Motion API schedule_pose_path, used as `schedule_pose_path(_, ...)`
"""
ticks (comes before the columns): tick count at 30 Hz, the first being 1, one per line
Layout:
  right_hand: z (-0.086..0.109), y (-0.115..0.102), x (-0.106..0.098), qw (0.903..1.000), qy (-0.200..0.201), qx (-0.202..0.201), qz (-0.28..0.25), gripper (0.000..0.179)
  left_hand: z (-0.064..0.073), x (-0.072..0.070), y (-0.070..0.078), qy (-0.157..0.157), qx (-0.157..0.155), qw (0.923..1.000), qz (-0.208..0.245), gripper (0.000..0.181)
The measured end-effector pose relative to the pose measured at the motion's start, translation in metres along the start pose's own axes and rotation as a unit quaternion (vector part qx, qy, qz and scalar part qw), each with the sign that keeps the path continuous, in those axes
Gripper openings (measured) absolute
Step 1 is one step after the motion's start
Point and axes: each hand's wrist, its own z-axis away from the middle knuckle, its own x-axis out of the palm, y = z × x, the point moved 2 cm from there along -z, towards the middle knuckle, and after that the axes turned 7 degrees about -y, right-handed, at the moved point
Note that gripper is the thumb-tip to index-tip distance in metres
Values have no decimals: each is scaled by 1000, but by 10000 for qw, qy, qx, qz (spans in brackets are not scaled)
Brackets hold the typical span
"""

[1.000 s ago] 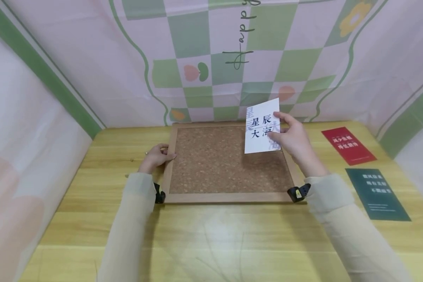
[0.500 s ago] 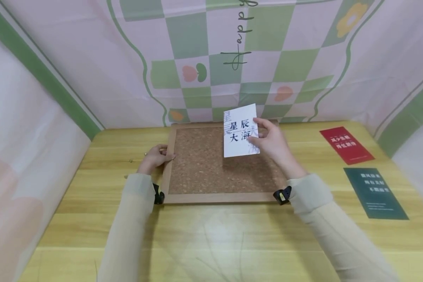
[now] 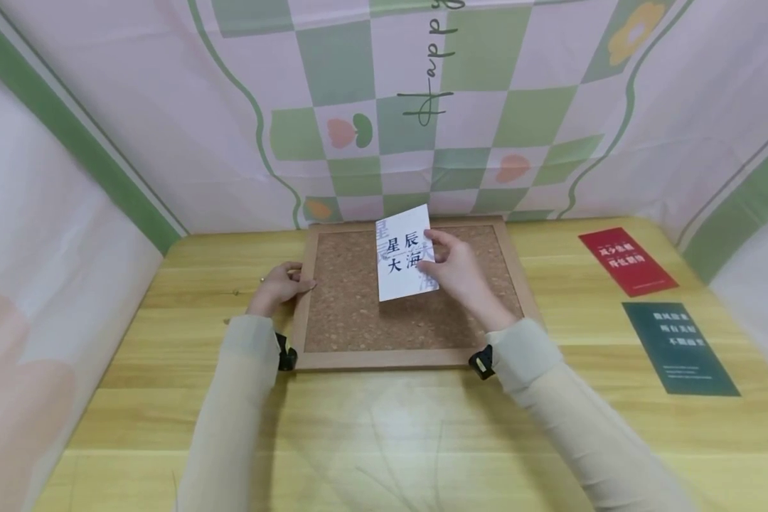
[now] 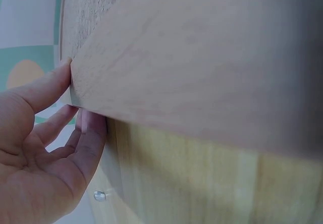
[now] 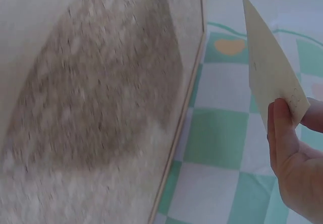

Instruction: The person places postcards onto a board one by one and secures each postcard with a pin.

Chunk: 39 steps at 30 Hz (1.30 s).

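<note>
A white card [image 3: 402, 284] with dark and pale purple Chinese characters is pinched by its right edge in my right hand [image 3: 461, 274]. It is raised over a wood-framed cork board [image 3: 345, 320] and casts a shadow on the cork. The right wrist view shows the back of the card [image 5: 272, 67], with fingers behind it and the thumb on the other side. My left hand [image 3: 284, 286] grips the board's left frame. In the left wrist view its thumb lies on top of the frame edge [image 4: 151, 77] and the other fingers are at the underside.
A red card [image 3: 628, 262] and a dark green card [image 3: 680, 348], both with white characters, lie on the wooden table [image 3: 384, 434] right of the board. A checkered cloth [image 3: 467, 121] hangs behind the board.
My right hand has carried the white card leftward and slightly lower, from the board's right side to near its middle. The left hand keeps its hold on the frame.
</note>
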Motion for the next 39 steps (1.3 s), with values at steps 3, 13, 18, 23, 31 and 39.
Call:
schedule_pose_path(3,-1,1,10,10000,-42,-56,18,59,0,0,0,0,16,10000,-12,63)
schedule_pose_path(13,-5,-1,38,9998,-170,4,-70,60,0,1,2,-20,29,10000,-22,64)
schedule_pose_path(18,-9,-2,49,9993,-335,25,-136,62,2,0,6,12,51,10000,-72,63)
schedule_pose_path(23,-11,-2,59,9974,-635,232,-252,71,2,0,8,25,64,9999,-95,63)
schedule_pose_path(31,-11,1,72,9949,-894,152,-452,77,-1,2,7,62,9,10000,-69,62)
schedule_pose_path(39,-16,5,89,9905,-1167,192,-706,76,-2,1,4,136,-156,9997,-120,63)
